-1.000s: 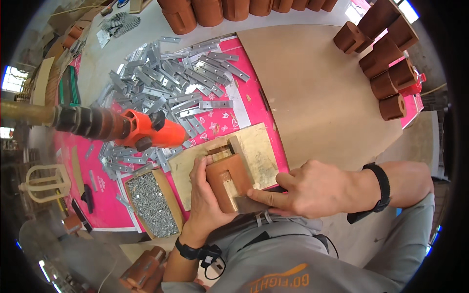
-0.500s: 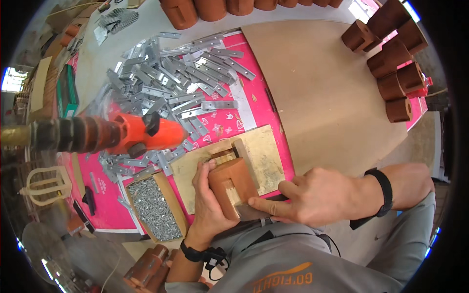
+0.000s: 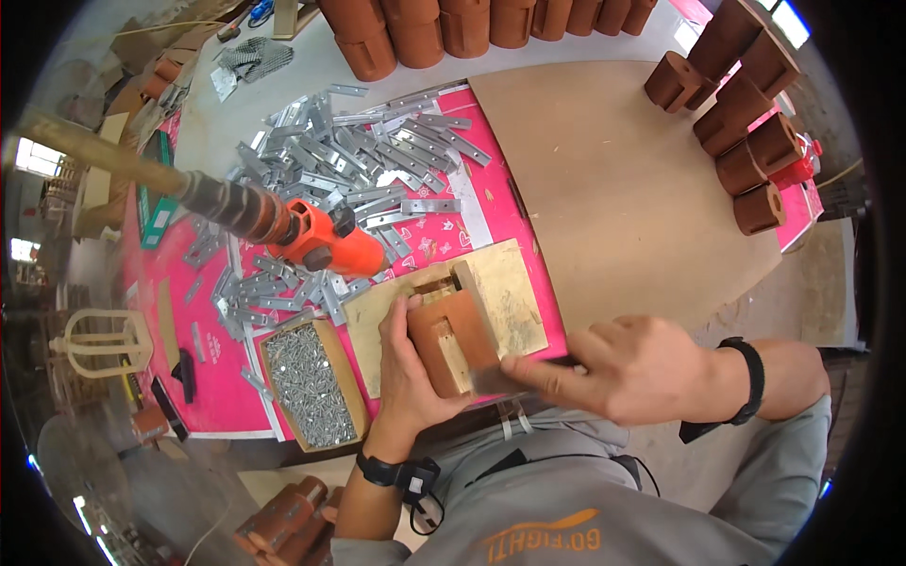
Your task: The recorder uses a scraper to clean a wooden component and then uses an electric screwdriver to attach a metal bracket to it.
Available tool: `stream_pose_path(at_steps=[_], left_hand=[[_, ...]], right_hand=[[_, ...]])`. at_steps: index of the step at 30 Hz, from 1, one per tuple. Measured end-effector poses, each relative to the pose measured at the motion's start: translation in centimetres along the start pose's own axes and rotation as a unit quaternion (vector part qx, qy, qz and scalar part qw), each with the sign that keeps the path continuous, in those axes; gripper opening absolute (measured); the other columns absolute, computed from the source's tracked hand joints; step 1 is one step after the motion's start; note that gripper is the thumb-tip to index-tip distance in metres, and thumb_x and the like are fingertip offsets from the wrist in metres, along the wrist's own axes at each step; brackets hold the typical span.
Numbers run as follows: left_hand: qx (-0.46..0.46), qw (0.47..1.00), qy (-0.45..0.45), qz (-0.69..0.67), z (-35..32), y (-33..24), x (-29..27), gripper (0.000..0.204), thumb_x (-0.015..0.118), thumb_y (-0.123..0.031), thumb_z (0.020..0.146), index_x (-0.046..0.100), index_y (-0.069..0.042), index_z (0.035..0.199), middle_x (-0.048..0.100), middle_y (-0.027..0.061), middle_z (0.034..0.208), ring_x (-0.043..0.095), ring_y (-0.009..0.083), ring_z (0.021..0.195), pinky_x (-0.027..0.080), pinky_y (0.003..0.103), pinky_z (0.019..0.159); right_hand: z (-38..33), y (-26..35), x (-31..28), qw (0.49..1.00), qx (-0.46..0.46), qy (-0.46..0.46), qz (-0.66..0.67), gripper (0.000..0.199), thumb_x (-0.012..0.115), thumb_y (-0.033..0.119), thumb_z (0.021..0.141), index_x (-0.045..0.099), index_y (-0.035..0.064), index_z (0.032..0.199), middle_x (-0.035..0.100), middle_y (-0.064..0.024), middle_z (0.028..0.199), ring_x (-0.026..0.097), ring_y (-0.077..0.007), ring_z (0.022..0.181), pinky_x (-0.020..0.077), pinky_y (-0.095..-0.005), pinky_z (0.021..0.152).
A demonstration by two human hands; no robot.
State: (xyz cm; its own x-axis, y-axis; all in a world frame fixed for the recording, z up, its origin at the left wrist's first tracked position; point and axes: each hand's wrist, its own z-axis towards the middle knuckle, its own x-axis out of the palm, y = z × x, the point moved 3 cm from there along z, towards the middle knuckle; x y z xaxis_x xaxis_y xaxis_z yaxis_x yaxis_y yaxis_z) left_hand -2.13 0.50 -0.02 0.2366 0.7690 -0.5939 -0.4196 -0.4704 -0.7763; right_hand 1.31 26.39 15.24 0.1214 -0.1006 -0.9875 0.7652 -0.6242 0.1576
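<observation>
My left hand (image 3: 408,373) grips a reddish-brown wooden block (image 3: 451,342) from its left side, holding it against a wooden jig on a plywood board (image 3: 505,292). My right hand (image 3: 630,368) presses a flat grey metal plate (image 3: 495,379) against the block's near right edge with its fingertips. An orange power drill (image 3: 321,241) hangs just left of the board, above a heap of metal plates (image 3: 349,170).
A cardboard box of screws (image 3: 307,382) lies left of my left hand on the pink mat (image 3: 212,387). Brown wooden blocks stand along the far edge (image 3: 444,24) and at the right (image 3: 741,123). A round wooden board (image 3: 613,189) covers the table's right part.
My right hand has brought a metal plate against the block's near edge. The hanging drill has swung toward the right. My left hand keeps its grip on the block.
</observation>
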Motion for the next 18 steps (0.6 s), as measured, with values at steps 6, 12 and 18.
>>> stream_pose_path(at_steps=[6, 12, 18], left_hand=[[0.001, 1.0, 0.002, -0.012, 0.1, 0.0, 0.0, 0.143, 0.101, -0.023, 0.059, 0.013, 0.004, 0.168, 0.045, 0.0291, 0.154, 0.047, 0.0478, 0.143, 0.041, 0.055, 0.121], [-0.006, 1.0, 0.011, -0.021, 0.1, 0.4, 0.1, 0.143, 0.1, -0.021, 0.058, 0.012, 0.002, 0.169, 0.042, 0.0295, 0.156, 0.046, 0.0489, 0.143, 0.04, 0.055, 0.122], [0.036, 0.999, 0.007, -0.021, 0.5, -0.5, -0.5, 0.144, 0.102, -0.025, 0.059, 0.013, 0.002, 0.169, 0.041, 0.0281, 0.158, 0.045, 0.0483, 0.144, 0.039, 0.055, 0.123]], right_hand=[[0.0, 0.1, -0.6, 0.992, 0.09, 0.031, 0.081, 0.053, 0.07, 0.028, 0.096, 0.068, 0.0106, 0.146, 0.068, -0.0101, 0.08, 0.073, -0.0256, 0.066, 0.056, -0.0392, 0.051], [1.5, 0.2, 0.2, 0.981, 0.095, 0.059, 0.157, 0.052, 0.073, 0.034, 0.099, 0.069, 0.0076, 0.143, 0.071, -0.0142, 0.08, 0.074, -0.0334, 0.066, 0.059, -0.0452, 0.059], [2.9, 0.0, 0.0, 0.985, 0.067, 0.067, 0.144, 0.055, 0.076, 0.027, 0.094, 0.069, 0.0016, 0.142, 0.073, -0.0144, 0.08, 0.075, -0.0327, 0.068, 0.0603, -0.0442, 0.064]])
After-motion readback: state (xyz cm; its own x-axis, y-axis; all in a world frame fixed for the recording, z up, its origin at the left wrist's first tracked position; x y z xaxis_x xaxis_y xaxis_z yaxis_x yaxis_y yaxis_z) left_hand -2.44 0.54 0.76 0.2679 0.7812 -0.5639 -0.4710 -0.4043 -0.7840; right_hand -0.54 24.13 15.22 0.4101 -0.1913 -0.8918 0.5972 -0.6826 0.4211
